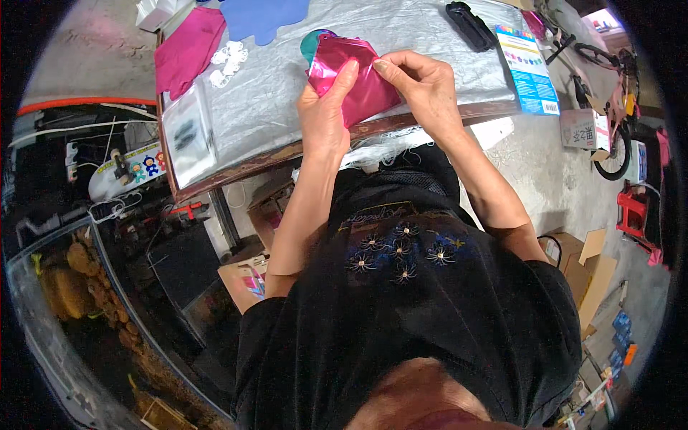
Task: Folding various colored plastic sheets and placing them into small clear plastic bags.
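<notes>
Above the near edge of the table, both hands hold a shiny pink foil piece [365,93] that looks flat and slightly creased. My left hand [324,115] grips its left side, thumb on top and fingers behind. With thumb and forefinger, my right hand [424,89] pinches the upper right edge of the foil. A teal rounded piece [309,46] shows behind the foil's upper left corner; whether it touches the foil I cannot tell. To the left on the table lie small white cut-out shapes [229,63], a dark pink piece [188,51] and a blue piece [264,18].
A silvery cover [265,89] lies over the wood-edged table. A clear plastic packet [188,140] rests at its left corner. At the right are a black case [469,27] and a blue-and-white printed package [527,70]. A bicycle [609,122] and cartons stand beyond.
</notes>
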The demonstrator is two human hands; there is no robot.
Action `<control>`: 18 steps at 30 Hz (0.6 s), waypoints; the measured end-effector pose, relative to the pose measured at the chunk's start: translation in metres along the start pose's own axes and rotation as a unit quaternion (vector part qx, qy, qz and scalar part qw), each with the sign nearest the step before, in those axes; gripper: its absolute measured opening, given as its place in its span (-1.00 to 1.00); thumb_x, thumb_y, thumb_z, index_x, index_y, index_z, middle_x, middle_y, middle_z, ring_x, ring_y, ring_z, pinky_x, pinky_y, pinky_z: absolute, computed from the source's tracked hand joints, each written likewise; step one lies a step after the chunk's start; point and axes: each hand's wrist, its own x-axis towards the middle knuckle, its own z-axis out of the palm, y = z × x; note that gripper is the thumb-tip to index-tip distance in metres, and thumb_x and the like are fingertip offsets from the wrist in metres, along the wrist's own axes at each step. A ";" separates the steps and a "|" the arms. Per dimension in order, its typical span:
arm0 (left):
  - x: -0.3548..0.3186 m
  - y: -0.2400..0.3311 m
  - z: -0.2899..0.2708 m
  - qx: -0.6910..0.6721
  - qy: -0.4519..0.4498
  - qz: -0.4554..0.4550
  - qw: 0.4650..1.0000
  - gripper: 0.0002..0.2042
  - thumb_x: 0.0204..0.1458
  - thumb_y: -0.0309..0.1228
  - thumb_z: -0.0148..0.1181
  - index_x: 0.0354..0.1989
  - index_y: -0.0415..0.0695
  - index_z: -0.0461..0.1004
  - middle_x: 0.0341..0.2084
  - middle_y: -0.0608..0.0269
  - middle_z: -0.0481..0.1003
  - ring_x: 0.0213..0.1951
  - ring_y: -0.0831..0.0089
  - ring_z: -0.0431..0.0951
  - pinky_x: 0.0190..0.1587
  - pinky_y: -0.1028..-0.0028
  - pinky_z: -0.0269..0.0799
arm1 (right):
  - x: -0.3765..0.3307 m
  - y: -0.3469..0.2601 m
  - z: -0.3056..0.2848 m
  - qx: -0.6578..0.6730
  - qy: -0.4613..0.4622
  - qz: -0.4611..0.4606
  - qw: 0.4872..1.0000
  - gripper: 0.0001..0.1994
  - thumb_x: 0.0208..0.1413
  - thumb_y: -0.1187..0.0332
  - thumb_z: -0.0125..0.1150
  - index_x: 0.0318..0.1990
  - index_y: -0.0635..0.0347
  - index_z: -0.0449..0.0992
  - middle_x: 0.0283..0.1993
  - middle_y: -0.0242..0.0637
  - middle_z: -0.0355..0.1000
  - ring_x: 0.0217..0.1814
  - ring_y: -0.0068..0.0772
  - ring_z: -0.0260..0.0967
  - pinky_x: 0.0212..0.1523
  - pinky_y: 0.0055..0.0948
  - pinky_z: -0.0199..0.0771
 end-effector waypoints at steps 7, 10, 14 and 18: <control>-0.002 0.002 -0.002 -0.010 -0.018 -0.019 1.000 -0.79 0.07 -0.49 0.43 -0.11 -0.17 0.62 -0.20 0.26 0.65 -0.20 0.52 0.63 -0.08 0.44 0.55 | 0.001 0.001 -0.001 -0.023 -0.017 -0.032 0.999 -0.81 0.27 0.29 0.29 -0.25 0.25 0.65 -0.43 -0.59 0.46 -0.39 -0.76 0.25 -0.36 -0.65 0.26; 0.002 0.005 -0.006 0.005 -0.026 -0.039 0.999 -0.79 0.06 -0.47 0.44 -0.14 -0.18 0.62 -0.21 0.26 0.65 -0.21 0.52 0.63 -0.09 0.44 0.55 | 0.002 0.004 -0.003 -0.027 -0.017 -0.042 0.999 -0.81 0.28 0.29 0.28 -0.25 0.25 0.65 -0.43 -0.60 0.45 -0.39 -0.75 0.24 -0.34 -0.63 0.27; 0.010 0.007 -0.007 0.030 -0.011 -0.052 0.998 -0.80 0.06 -0.45 0.45 -0.17 -0.19 0.61 -0.23 0.25 0.64 -0.22 0.52 0.63 -0.10 0.44 0.54 | 0.001 0.003 -0.005 -0.055 -0.035 -0.058 0.996 -0.81 0.27 0.31 0.28 -0.25 0.26 0.64 -0.42 -0.55 0.45 -0.35 -0.72 0.26 -0.28 -0.59 0.30; 0.011 0.001 -0.001 0.019 0.014 -0.023 0.999 -0.81 0.06 -0.44 0.44 -0.18 -0.19 0.61 -0.24 0.24 0.64 -0.23 0.51 0.63 -0.11 0.42 0.55 | 0.000 0.004 -0.007 -0.080 -0.049 -0.074 0.993 -0.81 0.25 0.33 0.29 -0.27 0.30 0.62 -0.40 -0.47 0.45 -0.28 -0.65 0.30 -0.20 -0.55 0.30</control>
